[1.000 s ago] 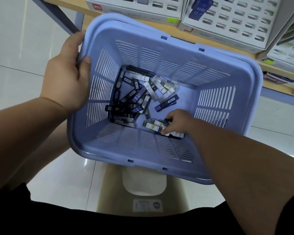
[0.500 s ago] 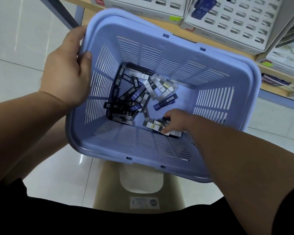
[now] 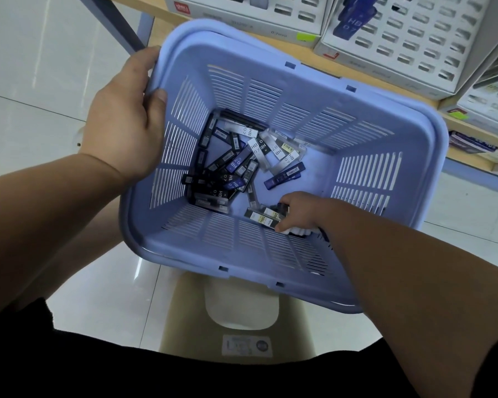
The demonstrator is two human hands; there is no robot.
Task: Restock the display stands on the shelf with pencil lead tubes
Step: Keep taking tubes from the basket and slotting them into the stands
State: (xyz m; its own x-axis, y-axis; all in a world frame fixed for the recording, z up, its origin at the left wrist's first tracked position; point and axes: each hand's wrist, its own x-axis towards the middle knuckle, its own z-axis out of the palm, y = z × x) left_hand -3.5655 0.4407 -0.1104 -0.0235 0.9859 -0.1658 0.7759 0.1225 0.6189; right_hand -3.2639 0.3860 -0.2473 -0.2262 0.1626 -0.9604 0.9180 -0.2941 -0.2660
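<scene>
One basket point(image 3: 273, 254), lilac plastic with slotted walls, is held tilted over a beige stool point(image 3: 184, 311). Two hands are in view. Three stands point(image 3: 414, 38) sit on the shelf point(image 3: 156, 10) behind the basket, the one at far right only partly in view. Their slots are mostly bare, and one dark blue tube marked HB 07 point(image 3: 351, 21) stands in the top of the middle stand.

The tubes point(image 3: 224, 173) lie loose on the basket floor, too tangled to count exactly, perhaps two dozen or more. Most are black or dark blue and heaped toward the floor's left side. A few clear ones with white HB 07 labels lie along the far side. One blue tube point(image 3: 283, 176) lies alone near the middle.

The left hand point(image 3: 124, 122) grips the basket's left rim, thumb inside the wall and fingers outside.

The right hand point(image 3: 299, 211) reaches down to the near right corner of the floor, fingers curled round a small bunch of tubes whose white ends show beneath the knuckles; how many it holds cannot be told. Two or three more tubes with yellow labels lie just left of it, touching its fingertips. The lone blue tube is just beyond it, and the main heap lies apart to the left.
</scene>
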